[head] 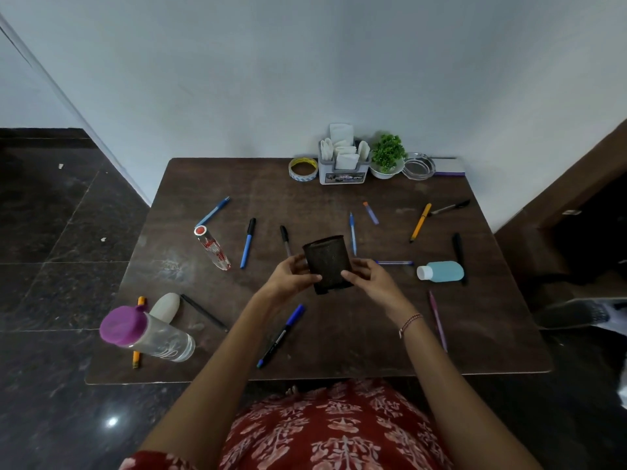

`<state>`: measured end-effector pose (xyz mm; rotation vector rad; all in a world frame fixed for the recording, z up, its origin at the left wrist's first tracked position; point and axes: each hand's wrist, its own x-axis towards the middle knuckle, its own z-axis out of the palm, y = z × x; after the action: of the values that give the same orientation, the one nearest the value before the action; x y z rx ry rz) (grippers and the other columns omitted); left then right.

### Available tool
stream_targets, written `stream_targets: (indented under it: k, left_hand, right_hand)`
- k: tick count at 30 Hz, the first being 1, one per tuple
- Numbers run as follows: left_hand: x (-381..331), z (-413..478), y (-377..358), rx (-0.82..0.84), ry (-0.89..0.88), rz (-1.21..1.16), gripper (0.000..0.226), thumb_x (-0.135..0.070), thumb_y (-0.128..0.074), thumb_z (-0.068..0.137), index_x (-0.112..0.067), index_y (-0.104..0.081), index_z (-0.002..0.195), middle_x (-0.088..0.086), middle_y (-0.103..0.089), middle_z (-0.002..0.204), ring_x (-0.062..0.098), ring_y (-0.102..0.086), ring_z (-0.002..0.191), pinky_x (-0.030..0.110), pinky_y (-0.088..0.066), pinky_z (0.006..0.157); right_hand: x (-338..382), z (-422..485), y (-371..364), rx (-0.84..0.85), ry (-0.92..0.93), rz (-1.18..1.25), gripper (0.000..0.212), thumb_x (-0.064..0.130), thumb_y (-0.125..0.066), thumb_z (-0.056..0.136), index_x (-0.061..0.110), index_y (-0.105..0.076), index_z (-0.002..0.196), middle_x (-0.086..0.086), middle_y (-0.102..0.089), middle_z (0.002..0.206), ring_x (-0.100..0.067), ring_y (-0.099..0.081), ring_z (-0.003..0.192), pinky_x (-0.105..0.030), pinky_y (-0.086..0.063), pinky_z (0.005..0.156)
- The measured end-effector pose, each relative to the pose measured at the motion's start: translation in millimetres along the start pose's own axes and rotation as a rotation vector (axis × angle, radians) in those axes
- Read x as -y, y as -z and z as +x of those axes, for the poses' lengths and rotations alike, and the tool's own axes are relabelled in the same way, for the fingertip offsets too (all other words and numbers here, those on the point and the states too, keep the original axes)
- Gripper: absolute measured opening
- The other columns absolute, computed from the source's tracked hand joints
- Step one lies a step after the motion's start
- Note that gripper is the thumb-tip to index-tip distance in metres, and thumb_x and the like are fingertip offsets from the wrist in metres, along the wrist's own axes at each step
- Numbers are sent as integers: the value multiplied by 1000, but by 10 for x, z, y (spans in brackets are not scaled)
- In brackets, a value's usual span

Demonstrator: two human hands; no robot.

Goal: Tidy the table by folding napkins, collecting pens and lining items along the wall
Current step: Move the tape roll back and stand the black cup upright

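Over the middle of the brown table (339, 351) I hold a dark mesh pen cup (328, 262), tilted with its mouth away from me. My left hand (291, 276) grips its left side and my right hand (366, 274) its right side. Several pens lie scattered around: a blue pen (248, 243), a black-capped pen (285, 239), a light-blue pen (353, 234), a yellow pen (420, 222), a blue marker (281, 335), a pink pen (438, 320). A napkin holder (343, 171) with white napkins stands by the wall.
Along the wall stand a tape roll (303, 169), a small green plant (387, 157), a glass ashtray (418, 165) and a notebook (449, 167). A purple-lidded bottle (146, 334) lies at the front left, a clear bottle (213, 247) further in, a blue bottle (441, 271) at the right.
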<state>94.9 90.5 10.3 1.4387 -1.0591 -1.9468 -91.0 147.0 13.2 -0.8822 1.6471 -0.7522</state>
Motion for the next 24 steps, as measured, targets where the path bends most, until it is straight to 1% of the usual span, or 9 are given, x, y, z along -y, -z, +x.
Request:
stream_targets:
  k: [2, 4, 6, 9, 10, 13, 14, 19, 24]
  left_hand:
    - [45, -10, -75, 32, -24, 101, 65, 4, -69, 78, -2, -42, 136, 9, -57, 128, 19, -58, 111, 29, -50, 90]
    - [69, 20, -148, 32, -65, 130, 61, 1, -73, 76, -2, -48, 132, 10, -59, 127, 22, -59, 115, 25, -52, 88]
    - [68, 44, -219, 11, -111, 179, 60, 2, -74, 74, -2, -50, 129, 10, -61, 123, 23, -59, 115, 24, -53, 86]
    - [118, 84, -324, -21, -212, 343, 64, -3, -84, 65, -5, -54, 121, 9, -63, 115, 24, -60, 113, 31, -52, 91]
    - [147, 81, -365, -29, -243, 396, 66, -5, -86, 61, -6, -55, 120, 8, -64, 114, 22, -61, 111, 30, -52, 91]
    - [226, 67, -466, -62, -324, 514, 71, -1, -86, 60, -4, -52, 122, 5, -60, 115, 13, -58, 107, 8, -49, 78]
    - [251, 69, -494, -62, -353, 528, 72, 1, -85, 60, -3, -51, 122, 5, -59, 116, 11, -56, 106, 4, -47, 75]
    - [339, 86, -566, -53, -388, 561, 69, 8, -82, 61, 1, -48, 120, 1, -55, 112, 8, -56, 100, 3, -47, 69]
    - [363, 140, -624, -51, -425, 651, 67, 2, -83, 63, -1, -47, 120, -4, -53, 112, 6, -51, 105, -3, -41, 73]
  right_hand:
    - [-41, 12, 153, 93, 4, -29, 71, 20, -74, 78, 13, -39, 140, -5, -49, 140, -18, -49, 125, -34, -42, 103]
    - [-54, 7, 251, 137, 23, -60, 76, 9, -75, 76, 9, -37, 141, -6, -49, 139, -17, -50, 123, -28, -45, 98]
    - [-58, -17, 303, 123, 48, -60, 75, 1, -74, 74, 6, -38, 140, -5, -50, 136, -14, -51, 119, -20, -46, 90]
    - [-125, -17, 373, 62, 81, -46, 77, -7, -75, 69, 2, -39, 136, -10, -52, 132, -19, -53, 119, -22, -46, 89]
    - [-151, -8, 391, 47, 88, -68, 78, -8, -76, 67, 3, -40, 134, -11, -52, 131, -22, -53, 120, -23, -46, 90]
    - [-235, 13, 404, 0, 116, -185, 77, -5, -79, 63, 8, -43, 130, -9, -55, 131, -21, -53, 122, -26, -45, 93]
    - [-261, 16, 400, -15, 129, -221, 75, -4, -80, 63, 10, -45, 128, -8, -55, 130, -20, -53, 122, -27, -45, 94]
    - [-324, 32, 364, -69, 152, -276, 68, -3, -78, 66, 11, -46, 124, -7, -58, 127, -18, -54, 120, -22, -43, 90]
    - [-351, 68, 365, -86, 144, -336, 66, -2, -76, 70, 11, -44, 126, -7, -55, 131, -19, -50, 123, -20, -37, 89]
